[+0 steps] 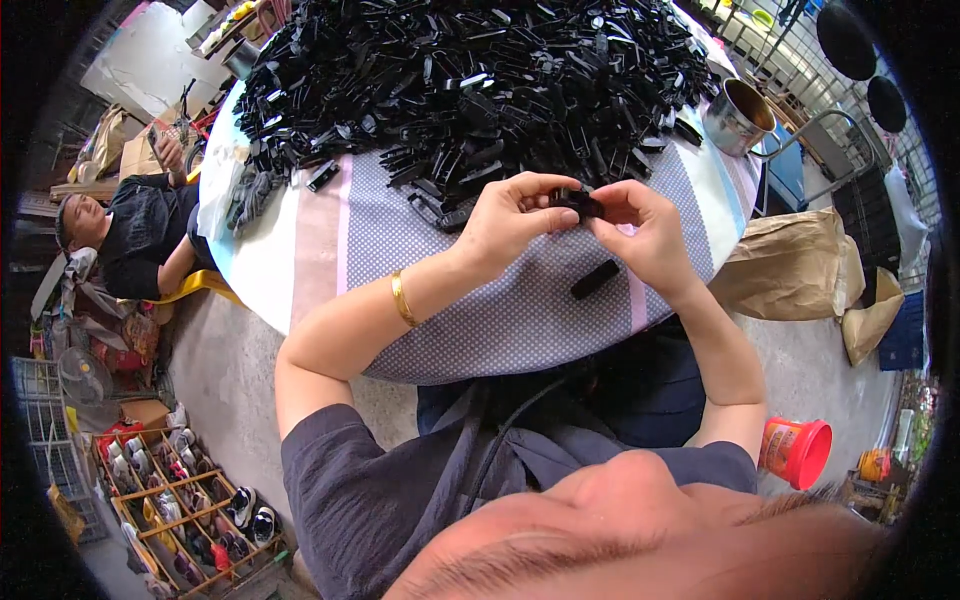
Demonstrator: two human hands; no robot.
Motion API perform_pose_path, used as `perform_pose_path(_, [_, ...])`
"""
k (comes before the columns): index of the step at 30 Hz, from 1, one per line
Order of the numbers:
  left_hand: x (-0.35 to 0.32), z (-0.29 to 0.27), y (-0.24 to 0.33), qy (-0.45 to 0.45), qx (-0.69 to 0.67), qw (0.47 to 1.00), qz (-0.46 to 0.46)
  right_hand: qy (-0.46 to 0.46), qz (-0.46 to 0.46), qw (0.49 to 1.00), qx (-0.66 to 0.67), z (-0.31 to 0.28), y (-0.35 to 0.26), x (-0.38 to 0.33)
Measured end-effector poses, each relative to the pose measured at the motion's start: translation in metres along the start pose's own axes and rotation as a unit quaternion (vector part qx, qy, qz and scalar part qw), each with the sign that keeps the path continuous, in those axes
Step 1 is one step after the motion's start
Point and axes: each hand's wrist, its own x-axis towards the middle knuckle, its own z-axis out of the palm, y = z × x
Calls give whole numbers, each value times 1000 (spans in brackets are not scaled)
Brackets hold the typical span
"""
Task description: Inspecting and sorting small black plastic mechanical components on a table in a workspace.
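My left hand and my right hand meet above the table, both pinching one small black plastic part between their fingertips. A gold bangle sits on my left wrist. Another loose black piece lies on the dotted cloth just below my right hand. A big heap of similar black plastic parts covers the far half of the round table, just beyond my fingers.
A metal pot stands at the table's right rim. Brown paper sacks and a red lidded jar sit on the floor at right. Another person sits at left, near a shoe rack.
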Motion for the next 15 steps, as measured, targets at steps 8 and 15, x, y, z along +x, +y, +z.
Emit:
perform_pose_path(8, [1,-5,-6,16,-88,996,10,8,-84,995,-60,-1,-2,-1])
perform_pose_path(15, [2,-2,-8,6,-140,990,21,34,-151,977,-144,2,-10,-4])
